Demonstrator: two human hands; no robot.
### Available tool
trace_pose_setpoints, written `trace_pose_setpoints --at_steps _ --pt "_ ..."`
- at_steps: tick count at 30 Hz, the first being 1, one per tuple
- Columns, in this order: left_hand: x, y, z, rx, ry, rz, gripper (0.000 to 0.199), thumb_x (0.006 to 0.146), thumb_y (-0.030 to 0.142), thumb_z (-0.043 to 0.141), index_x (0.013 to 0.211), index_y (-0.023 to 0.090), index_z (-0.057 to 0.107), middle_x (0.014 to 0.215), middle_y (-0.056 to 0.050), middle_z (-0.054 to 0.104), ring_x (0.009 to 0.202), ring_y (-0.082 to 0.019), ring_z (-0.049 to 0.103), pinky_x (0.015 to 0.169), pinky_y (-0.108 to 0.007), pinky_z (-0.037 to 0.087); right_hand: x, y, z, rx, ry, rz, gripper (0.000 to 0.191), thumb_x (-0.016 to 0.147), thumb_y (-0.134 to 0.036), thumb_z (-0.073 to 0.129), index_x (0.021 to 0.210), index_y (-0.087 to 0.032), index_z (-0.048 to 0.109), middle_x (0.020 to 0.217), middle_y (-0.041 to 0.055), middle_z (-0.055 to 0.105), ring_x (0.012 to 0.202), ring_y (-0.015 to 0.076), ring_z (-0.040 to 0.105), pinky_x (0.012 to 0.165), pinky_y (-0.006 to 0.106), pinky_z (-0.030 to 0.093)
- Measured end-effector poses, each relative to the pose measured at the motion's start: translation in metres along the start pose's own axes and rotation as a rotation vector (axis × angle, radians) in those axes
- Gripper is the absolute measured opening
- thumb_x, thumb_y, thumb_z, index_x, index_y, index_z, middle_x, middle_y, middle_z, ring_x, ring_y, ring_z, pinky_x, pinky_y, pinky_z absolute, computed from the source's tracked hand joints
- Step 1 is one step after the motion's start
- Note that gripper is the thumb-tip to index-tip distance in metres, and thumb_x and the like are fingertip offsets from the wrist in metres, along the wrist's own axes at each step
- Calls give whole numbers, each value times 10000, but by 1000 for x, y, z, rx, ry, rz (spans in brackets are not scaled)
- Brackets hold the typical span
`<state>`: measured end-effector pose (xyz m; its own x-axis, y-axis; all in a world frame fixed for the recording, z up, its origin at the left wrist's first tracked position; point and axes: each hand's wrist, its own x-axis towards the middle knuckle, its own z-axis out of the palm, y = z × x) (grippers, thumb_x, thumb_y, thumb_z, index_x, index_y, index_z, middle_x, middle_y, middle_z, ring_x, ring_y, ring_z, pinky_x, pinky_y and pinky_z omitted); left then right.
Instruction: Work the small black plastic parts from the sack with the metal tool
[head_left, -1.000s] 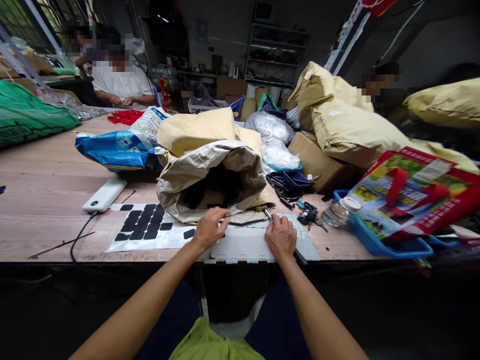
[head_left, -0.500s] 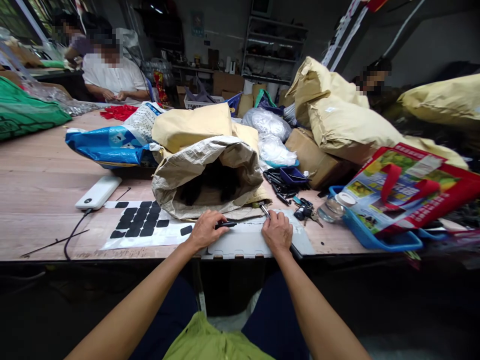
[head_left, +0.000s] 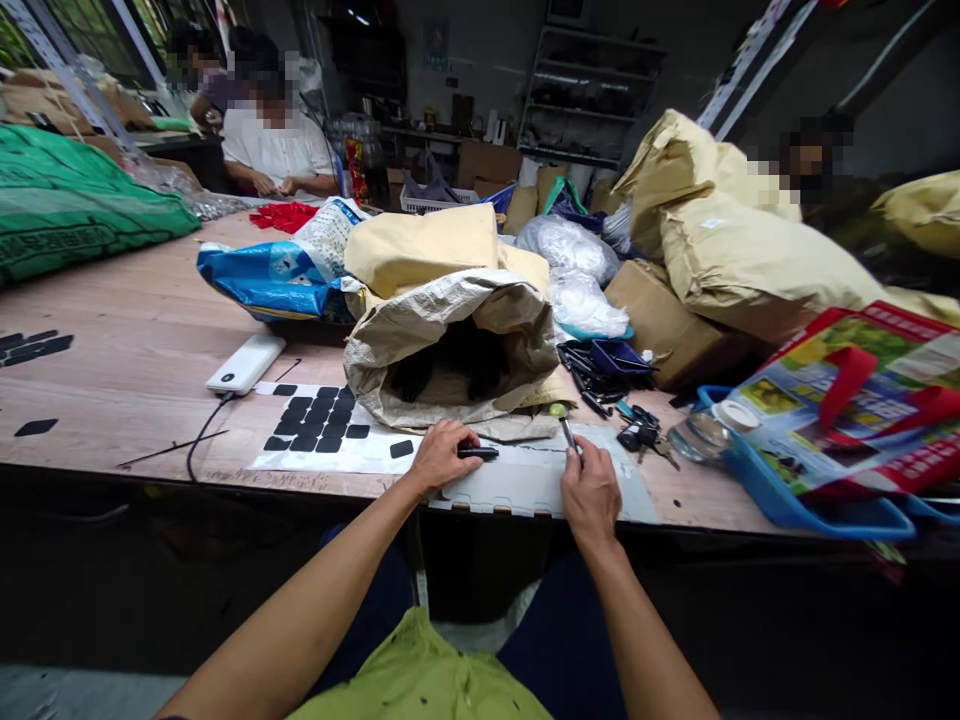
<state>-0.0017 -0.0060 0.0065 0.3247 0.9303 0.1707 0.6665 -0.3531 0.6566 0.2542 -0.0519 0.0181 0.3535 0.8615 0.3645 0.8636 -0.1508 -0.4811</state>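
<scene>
My left hand is closed on a short black rod, which points right over a grey board at the table's front edge. My right hand is wrapped round a small hammer-like tool with a metal shaft and a greenish head, tilted up and away from me. Behind both hands an open woven sack lies on its side with dark things inside. Left of my left hand, black rounded patches stick on a white sheet.
A white power bank with a cable lies left. Keys, a clear jar and a blue basket holding a red bag stand right. Black parts lie behind the keys. People sit farther back.
The view has turned left, so the table things sit farther right. My right hand has raised the tool's head, which now shows more clearly. My left hand still holds the black rod.
</scene>
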Motion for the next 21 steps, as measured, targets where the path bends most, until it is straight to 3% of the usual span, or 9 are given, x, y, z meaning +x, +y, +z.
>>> trace_pose_setpoints --at_steps 4,7,11,16,21 --pt "0 -1 1 0 2 -2 172 779 300 768 926 236 706 956 -12 689 974 -237 576 887 -368 408 -35 -22 -11 304 -121 -82 374 991 -349 438 1264 -195 642 1150 103 668 1024 218 610 915 331 456" --pt "0 -3 2 -17 6 2 182 787 306 773 944 239 710 953 -9 693 970 -231 577 886 -360 408 -54 -38 -11 396 -229 -146 382 1003 -346 437 1303 -214 632 1167 95 674 1042 208 626 946 335 479" --pt "1 -6 4 -31 8 -7 185 778 291 793 939 241 718 957 -5 699 982 -228 583 878 -350 410 -63 -53 -8 402 -310 -190 386 1016 -324 428 1338 -245 626 1150 76 679 1021 193 643 924 315 498" --pt "1 -8 4 -25 8 -5 195 768 301 817 929 235 732 959 -8 706 978 -228 593 871 -354 407 -64 -65 -11 355 -275 -242 405 1034 -320 401 1373 -266 616 1085 65 676 972 180 643 915 290 489" --pt "1 -6 3 -27 9 -31 174 762 298 816 908 233 749 952 -13 715 984 -230 595 876 -345 411 -67 -65 -10 236 -312 -219 398 1018 -298 414 1341 -270 646 1023 50 668 912 173 648 810 264 488"
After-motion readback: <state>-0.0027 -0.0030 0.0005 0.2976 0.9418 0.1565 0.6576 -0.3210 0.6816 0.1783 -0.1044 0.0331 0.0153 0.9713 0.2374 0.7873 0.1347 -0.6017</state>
